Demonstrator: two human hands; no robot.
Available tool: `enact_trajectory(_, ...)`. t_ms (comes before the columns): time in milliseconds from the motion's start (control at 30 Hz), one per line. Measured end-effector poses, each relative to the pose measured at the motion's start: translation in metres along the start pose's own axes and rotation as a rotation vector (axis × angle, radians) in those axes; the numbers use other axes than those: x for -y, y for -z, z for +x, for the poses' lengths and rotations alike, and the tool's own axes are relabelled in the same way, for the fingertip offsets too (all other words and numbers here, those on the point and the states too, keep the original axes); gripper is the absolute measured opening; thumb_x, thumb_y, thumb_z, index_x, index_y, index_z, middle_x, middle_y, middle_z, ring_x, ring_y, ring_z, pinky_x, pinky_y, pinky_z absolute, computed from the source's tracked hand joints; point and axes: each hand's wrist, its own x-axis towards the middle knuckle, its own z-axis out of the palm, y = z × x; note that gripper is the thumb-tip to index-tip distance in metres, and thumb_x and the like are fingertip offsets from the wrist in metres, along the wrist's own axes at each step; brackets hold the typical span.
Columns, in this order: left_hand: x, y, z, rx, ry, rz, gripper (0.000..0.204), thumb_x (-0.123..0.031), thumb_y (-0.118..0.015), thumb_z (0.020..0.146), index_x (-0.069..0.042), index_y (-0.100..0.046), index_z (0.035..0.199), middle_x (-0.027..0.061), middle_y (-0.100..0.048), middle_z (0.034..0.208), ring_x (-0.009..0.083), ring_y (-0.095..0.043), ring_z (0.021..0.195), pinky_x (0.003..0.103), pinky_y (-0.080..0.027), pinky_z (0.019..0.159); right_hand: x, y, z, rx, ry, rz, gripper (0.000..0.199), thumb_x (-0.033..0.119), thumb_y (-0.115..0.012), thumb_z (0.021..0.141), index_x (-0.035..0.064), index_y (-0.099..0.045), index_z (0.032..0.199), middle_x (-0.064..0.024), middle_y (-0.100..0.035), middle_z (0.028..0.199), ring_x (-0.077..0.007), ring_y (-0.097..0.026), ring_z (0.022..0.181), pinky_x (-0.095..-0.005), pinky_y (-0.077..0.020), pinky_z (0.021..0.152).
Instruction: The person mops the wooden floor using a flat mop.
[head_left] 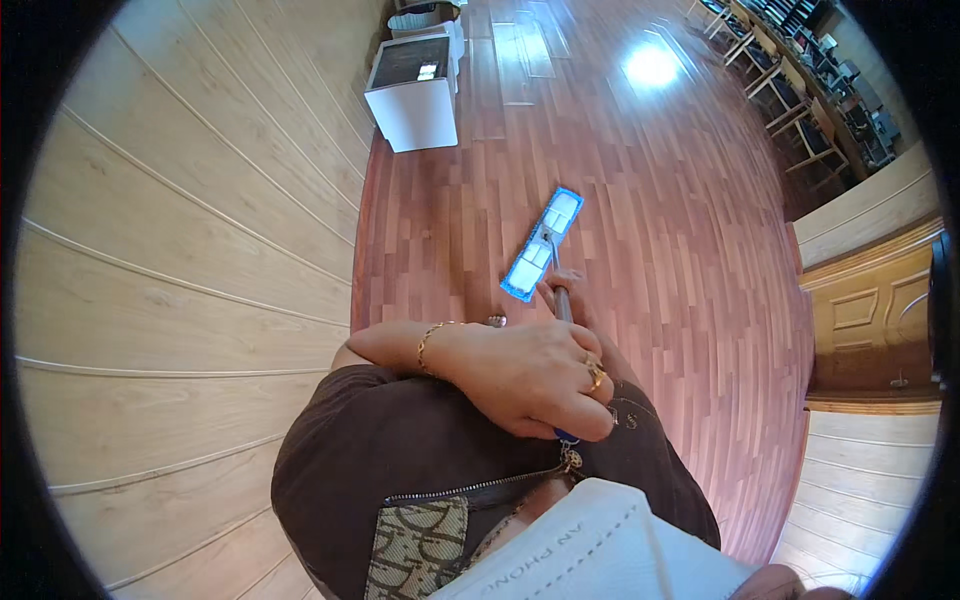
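Note:
A flat mop (pixel 541 245) with a blue fringed pad and white plate lies slantwise on the wooden floor ahead of me. Its grey pole (pixel 563 305) runs back toward my body. Near my waist, my left hand (pixel 550 375) is closed round the pole's upper end, where a bit of blue grip shows below the fingers. That hand wears gold rings and a gold chain bracelet. Farther down, my right hand (pixel 563 282) wraps the pole close to the mop head. My left hand and the pole hide part of my right forearm.
At the far left, a white cabinet-like box (pixel 415 120) with a dark top stands by the panelled wall (pixel 200 250). Wooden chairs (pixel 812 140) line a long cluttered desk at the far right. A wooden door (pixel 865 335) is on the right. Light glares off the floor (pixel 690 260).

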Motion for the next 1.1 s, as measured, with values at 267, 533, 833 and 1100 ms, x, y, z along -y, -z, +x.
enact_trajectory(267, -0.001, 0.006, -0.002, -0.058, 0.025, -0.063, 0.006, -0.016, -0.059, 0.083, -0.012, -0.055, 0.083, 0.0007, -0.056, 0.079, 0.0224, -0.059, 0.073, 0.040, -0.046, 0.074, 0.012, 0.031, -0.006, 0.113, -0.197, -0.133, 0.025, 0.024, -0.070, 0.074, 0.0080, -0.056, 0.060, -0.0079, -0.057, 0.061, -0.0272, -0.059, 0.064, -0.0391, -0.0410, 0.070)
enact_trajectory(533, 0.018, -0.028, 0.016, 0.006, -0.017, -0.368, 0.009, -0.021, -0.061, 0.086, -0.013, -0.057, 0.088, 0.0014, -0.060, 0.087, 0.0233, -0.060, 0.086, 0.045, -0.042, 0.086, 0.010, 0.107, -0.062, 0.098, -0.516, -0.263, 0.027, 0.013, -0.070, 0.072, 0.0002, -0.053, 0.057, -0.0156, -0.054, 0.057, -0.0313, -0.056, 0.054, -0.0393, -0.0414, 0.053)
enact_trajectory(833, 0.051, -0.106, 0.065, -0.018, -0.072, -0.659, 0.018, -0.021, -0.069, 0.083, -0.008, -0.056, 0.081, 0.0064, -0.059, 0.080, 0.0277, -0.056, 0.076, 0.039, -0.040, 0.075, 0.021, 0.203, -0.175, -0.241, -0.649, -0.441, 0.031, 0.021, -0.067, 0.076, 0.0002, -0.052, 0.058, -0.0181, -0.054, 0.057, -0.0273, -0.049, 0.048, -0.0404, -0.0417, 0.052)
enact_trajectory(1100, 0.074, -0.203, 0.119, 0.103, -0.029, -0.964, 0.014, -0.009, -0.071, 0.076, -0.004, -0.058, 0.079, 0.0047, -0.061, 0.077, 0.0175, -0.058, 0.075, 0.033, -0.044, 0.071, -0.014, 0.244, -0.295, -0.216, -0.929, -0.347, 0.017, 0.018, -0.068, 0.077, 0.0031, -0.059, 0.075, -0.0101, -0.054, 0.065, -0.0108, -0.049, 0.064, -0.0331, -0.0440, 0.053)
